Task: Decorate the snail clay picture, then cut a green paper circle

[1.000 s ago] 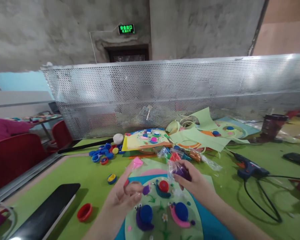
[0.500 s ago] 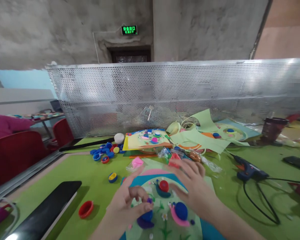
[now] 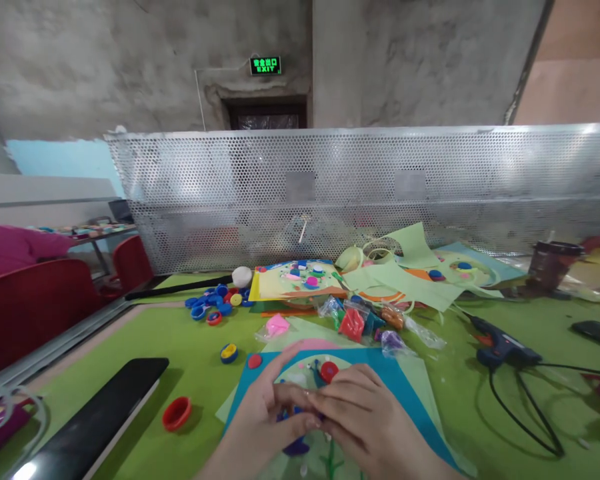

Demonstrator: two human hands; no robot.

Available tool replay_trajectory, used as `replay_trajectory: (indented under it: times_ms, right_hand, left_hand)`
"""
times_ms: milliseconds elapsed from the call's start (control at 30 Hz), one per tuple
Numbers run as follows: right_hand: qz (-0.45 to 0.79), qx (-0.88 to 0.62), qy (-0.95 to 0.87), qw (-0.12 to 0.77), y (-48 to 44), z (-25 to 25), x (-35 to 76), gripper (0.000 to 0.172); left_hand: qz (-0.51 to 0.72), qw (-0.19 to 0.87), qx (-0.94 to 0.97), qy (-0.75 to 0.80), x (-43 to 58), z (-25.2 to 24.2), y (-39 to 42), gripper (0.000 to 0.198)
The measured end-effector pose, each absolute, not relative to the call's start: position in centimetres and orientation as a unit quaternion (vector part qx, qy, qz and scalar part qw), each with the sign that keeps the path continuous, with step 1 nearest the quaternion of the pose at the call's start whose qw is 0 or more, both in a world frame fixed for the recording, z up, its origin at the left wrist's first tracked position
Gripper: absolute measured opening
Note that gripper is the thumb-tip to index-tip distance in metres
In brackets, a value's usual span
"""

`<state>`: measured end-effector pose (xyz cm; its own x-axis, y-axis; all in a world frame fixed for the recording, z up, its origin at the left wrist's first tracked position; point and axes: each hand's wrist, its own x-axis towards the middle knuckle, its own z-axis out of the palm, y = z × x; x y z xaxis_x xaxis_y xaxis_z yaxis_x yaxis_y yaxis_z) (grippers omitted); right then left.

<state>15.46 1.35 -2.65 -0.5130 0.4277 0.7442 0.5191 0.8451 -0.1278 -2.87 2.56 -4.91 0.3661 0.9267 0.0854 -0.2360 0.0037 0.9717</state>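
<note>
My left hand (image 3: pixel 273 417) and my right hand (image 3: pixel 357 417) meet fingertip to fingertip over the craft picture (image 3: pixel 410 393), a blue sheet with a pale green round bearing clay snails. Both hands have curled fingers pressing on a small purple clay piece (image 3: pixel 295 445) on a snail; only a sliver of it shows beneath them. A snail with a red shell (image 3: pixel 327 371) sits just beyond my fingers. A small bag of purple clay (image 3: pixel 391 342) lies on the table past my right hand, with other clay bags (image 3: pixel 353 322) beside it.
A black tablet (image 3: pixel 95 420) and a red bottle cap (image 3: pixel 177 413) lie at left. Blue caps (image 3: pixel 213 301) and finished craft sheets (image 3: pixel 295 280) sit further back. A glue gun (image 3: pixel 500 347) with its cable lies right. A perforated metal screen (image 3: pixel 355 187) closes the table's far side.
My right hand has let go of the purple clay bag, which now lies on the table. Both hands dropped onto the picture and came together over the left snail.
</note>
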Motion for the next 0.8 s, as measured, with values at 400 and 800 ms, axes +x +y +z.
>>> replay_trajectory:
  times_ms: [400,800]
  right_hand:
    - [-0.101,-0.224,-0.879,0.408,1.5,-2.3,15.6,0.021]
    - [0.064,-0.277,-0.83,0.48,1.1,-2.9,15.2,0.008]
  left_hand:
    - [0.482,0.632,0.487,0.362,-2.8,-3.6,1.6,0.101]
    - [0.484,0.604,0.494,0.396,-2.8,-3.9,1.6,0.121]
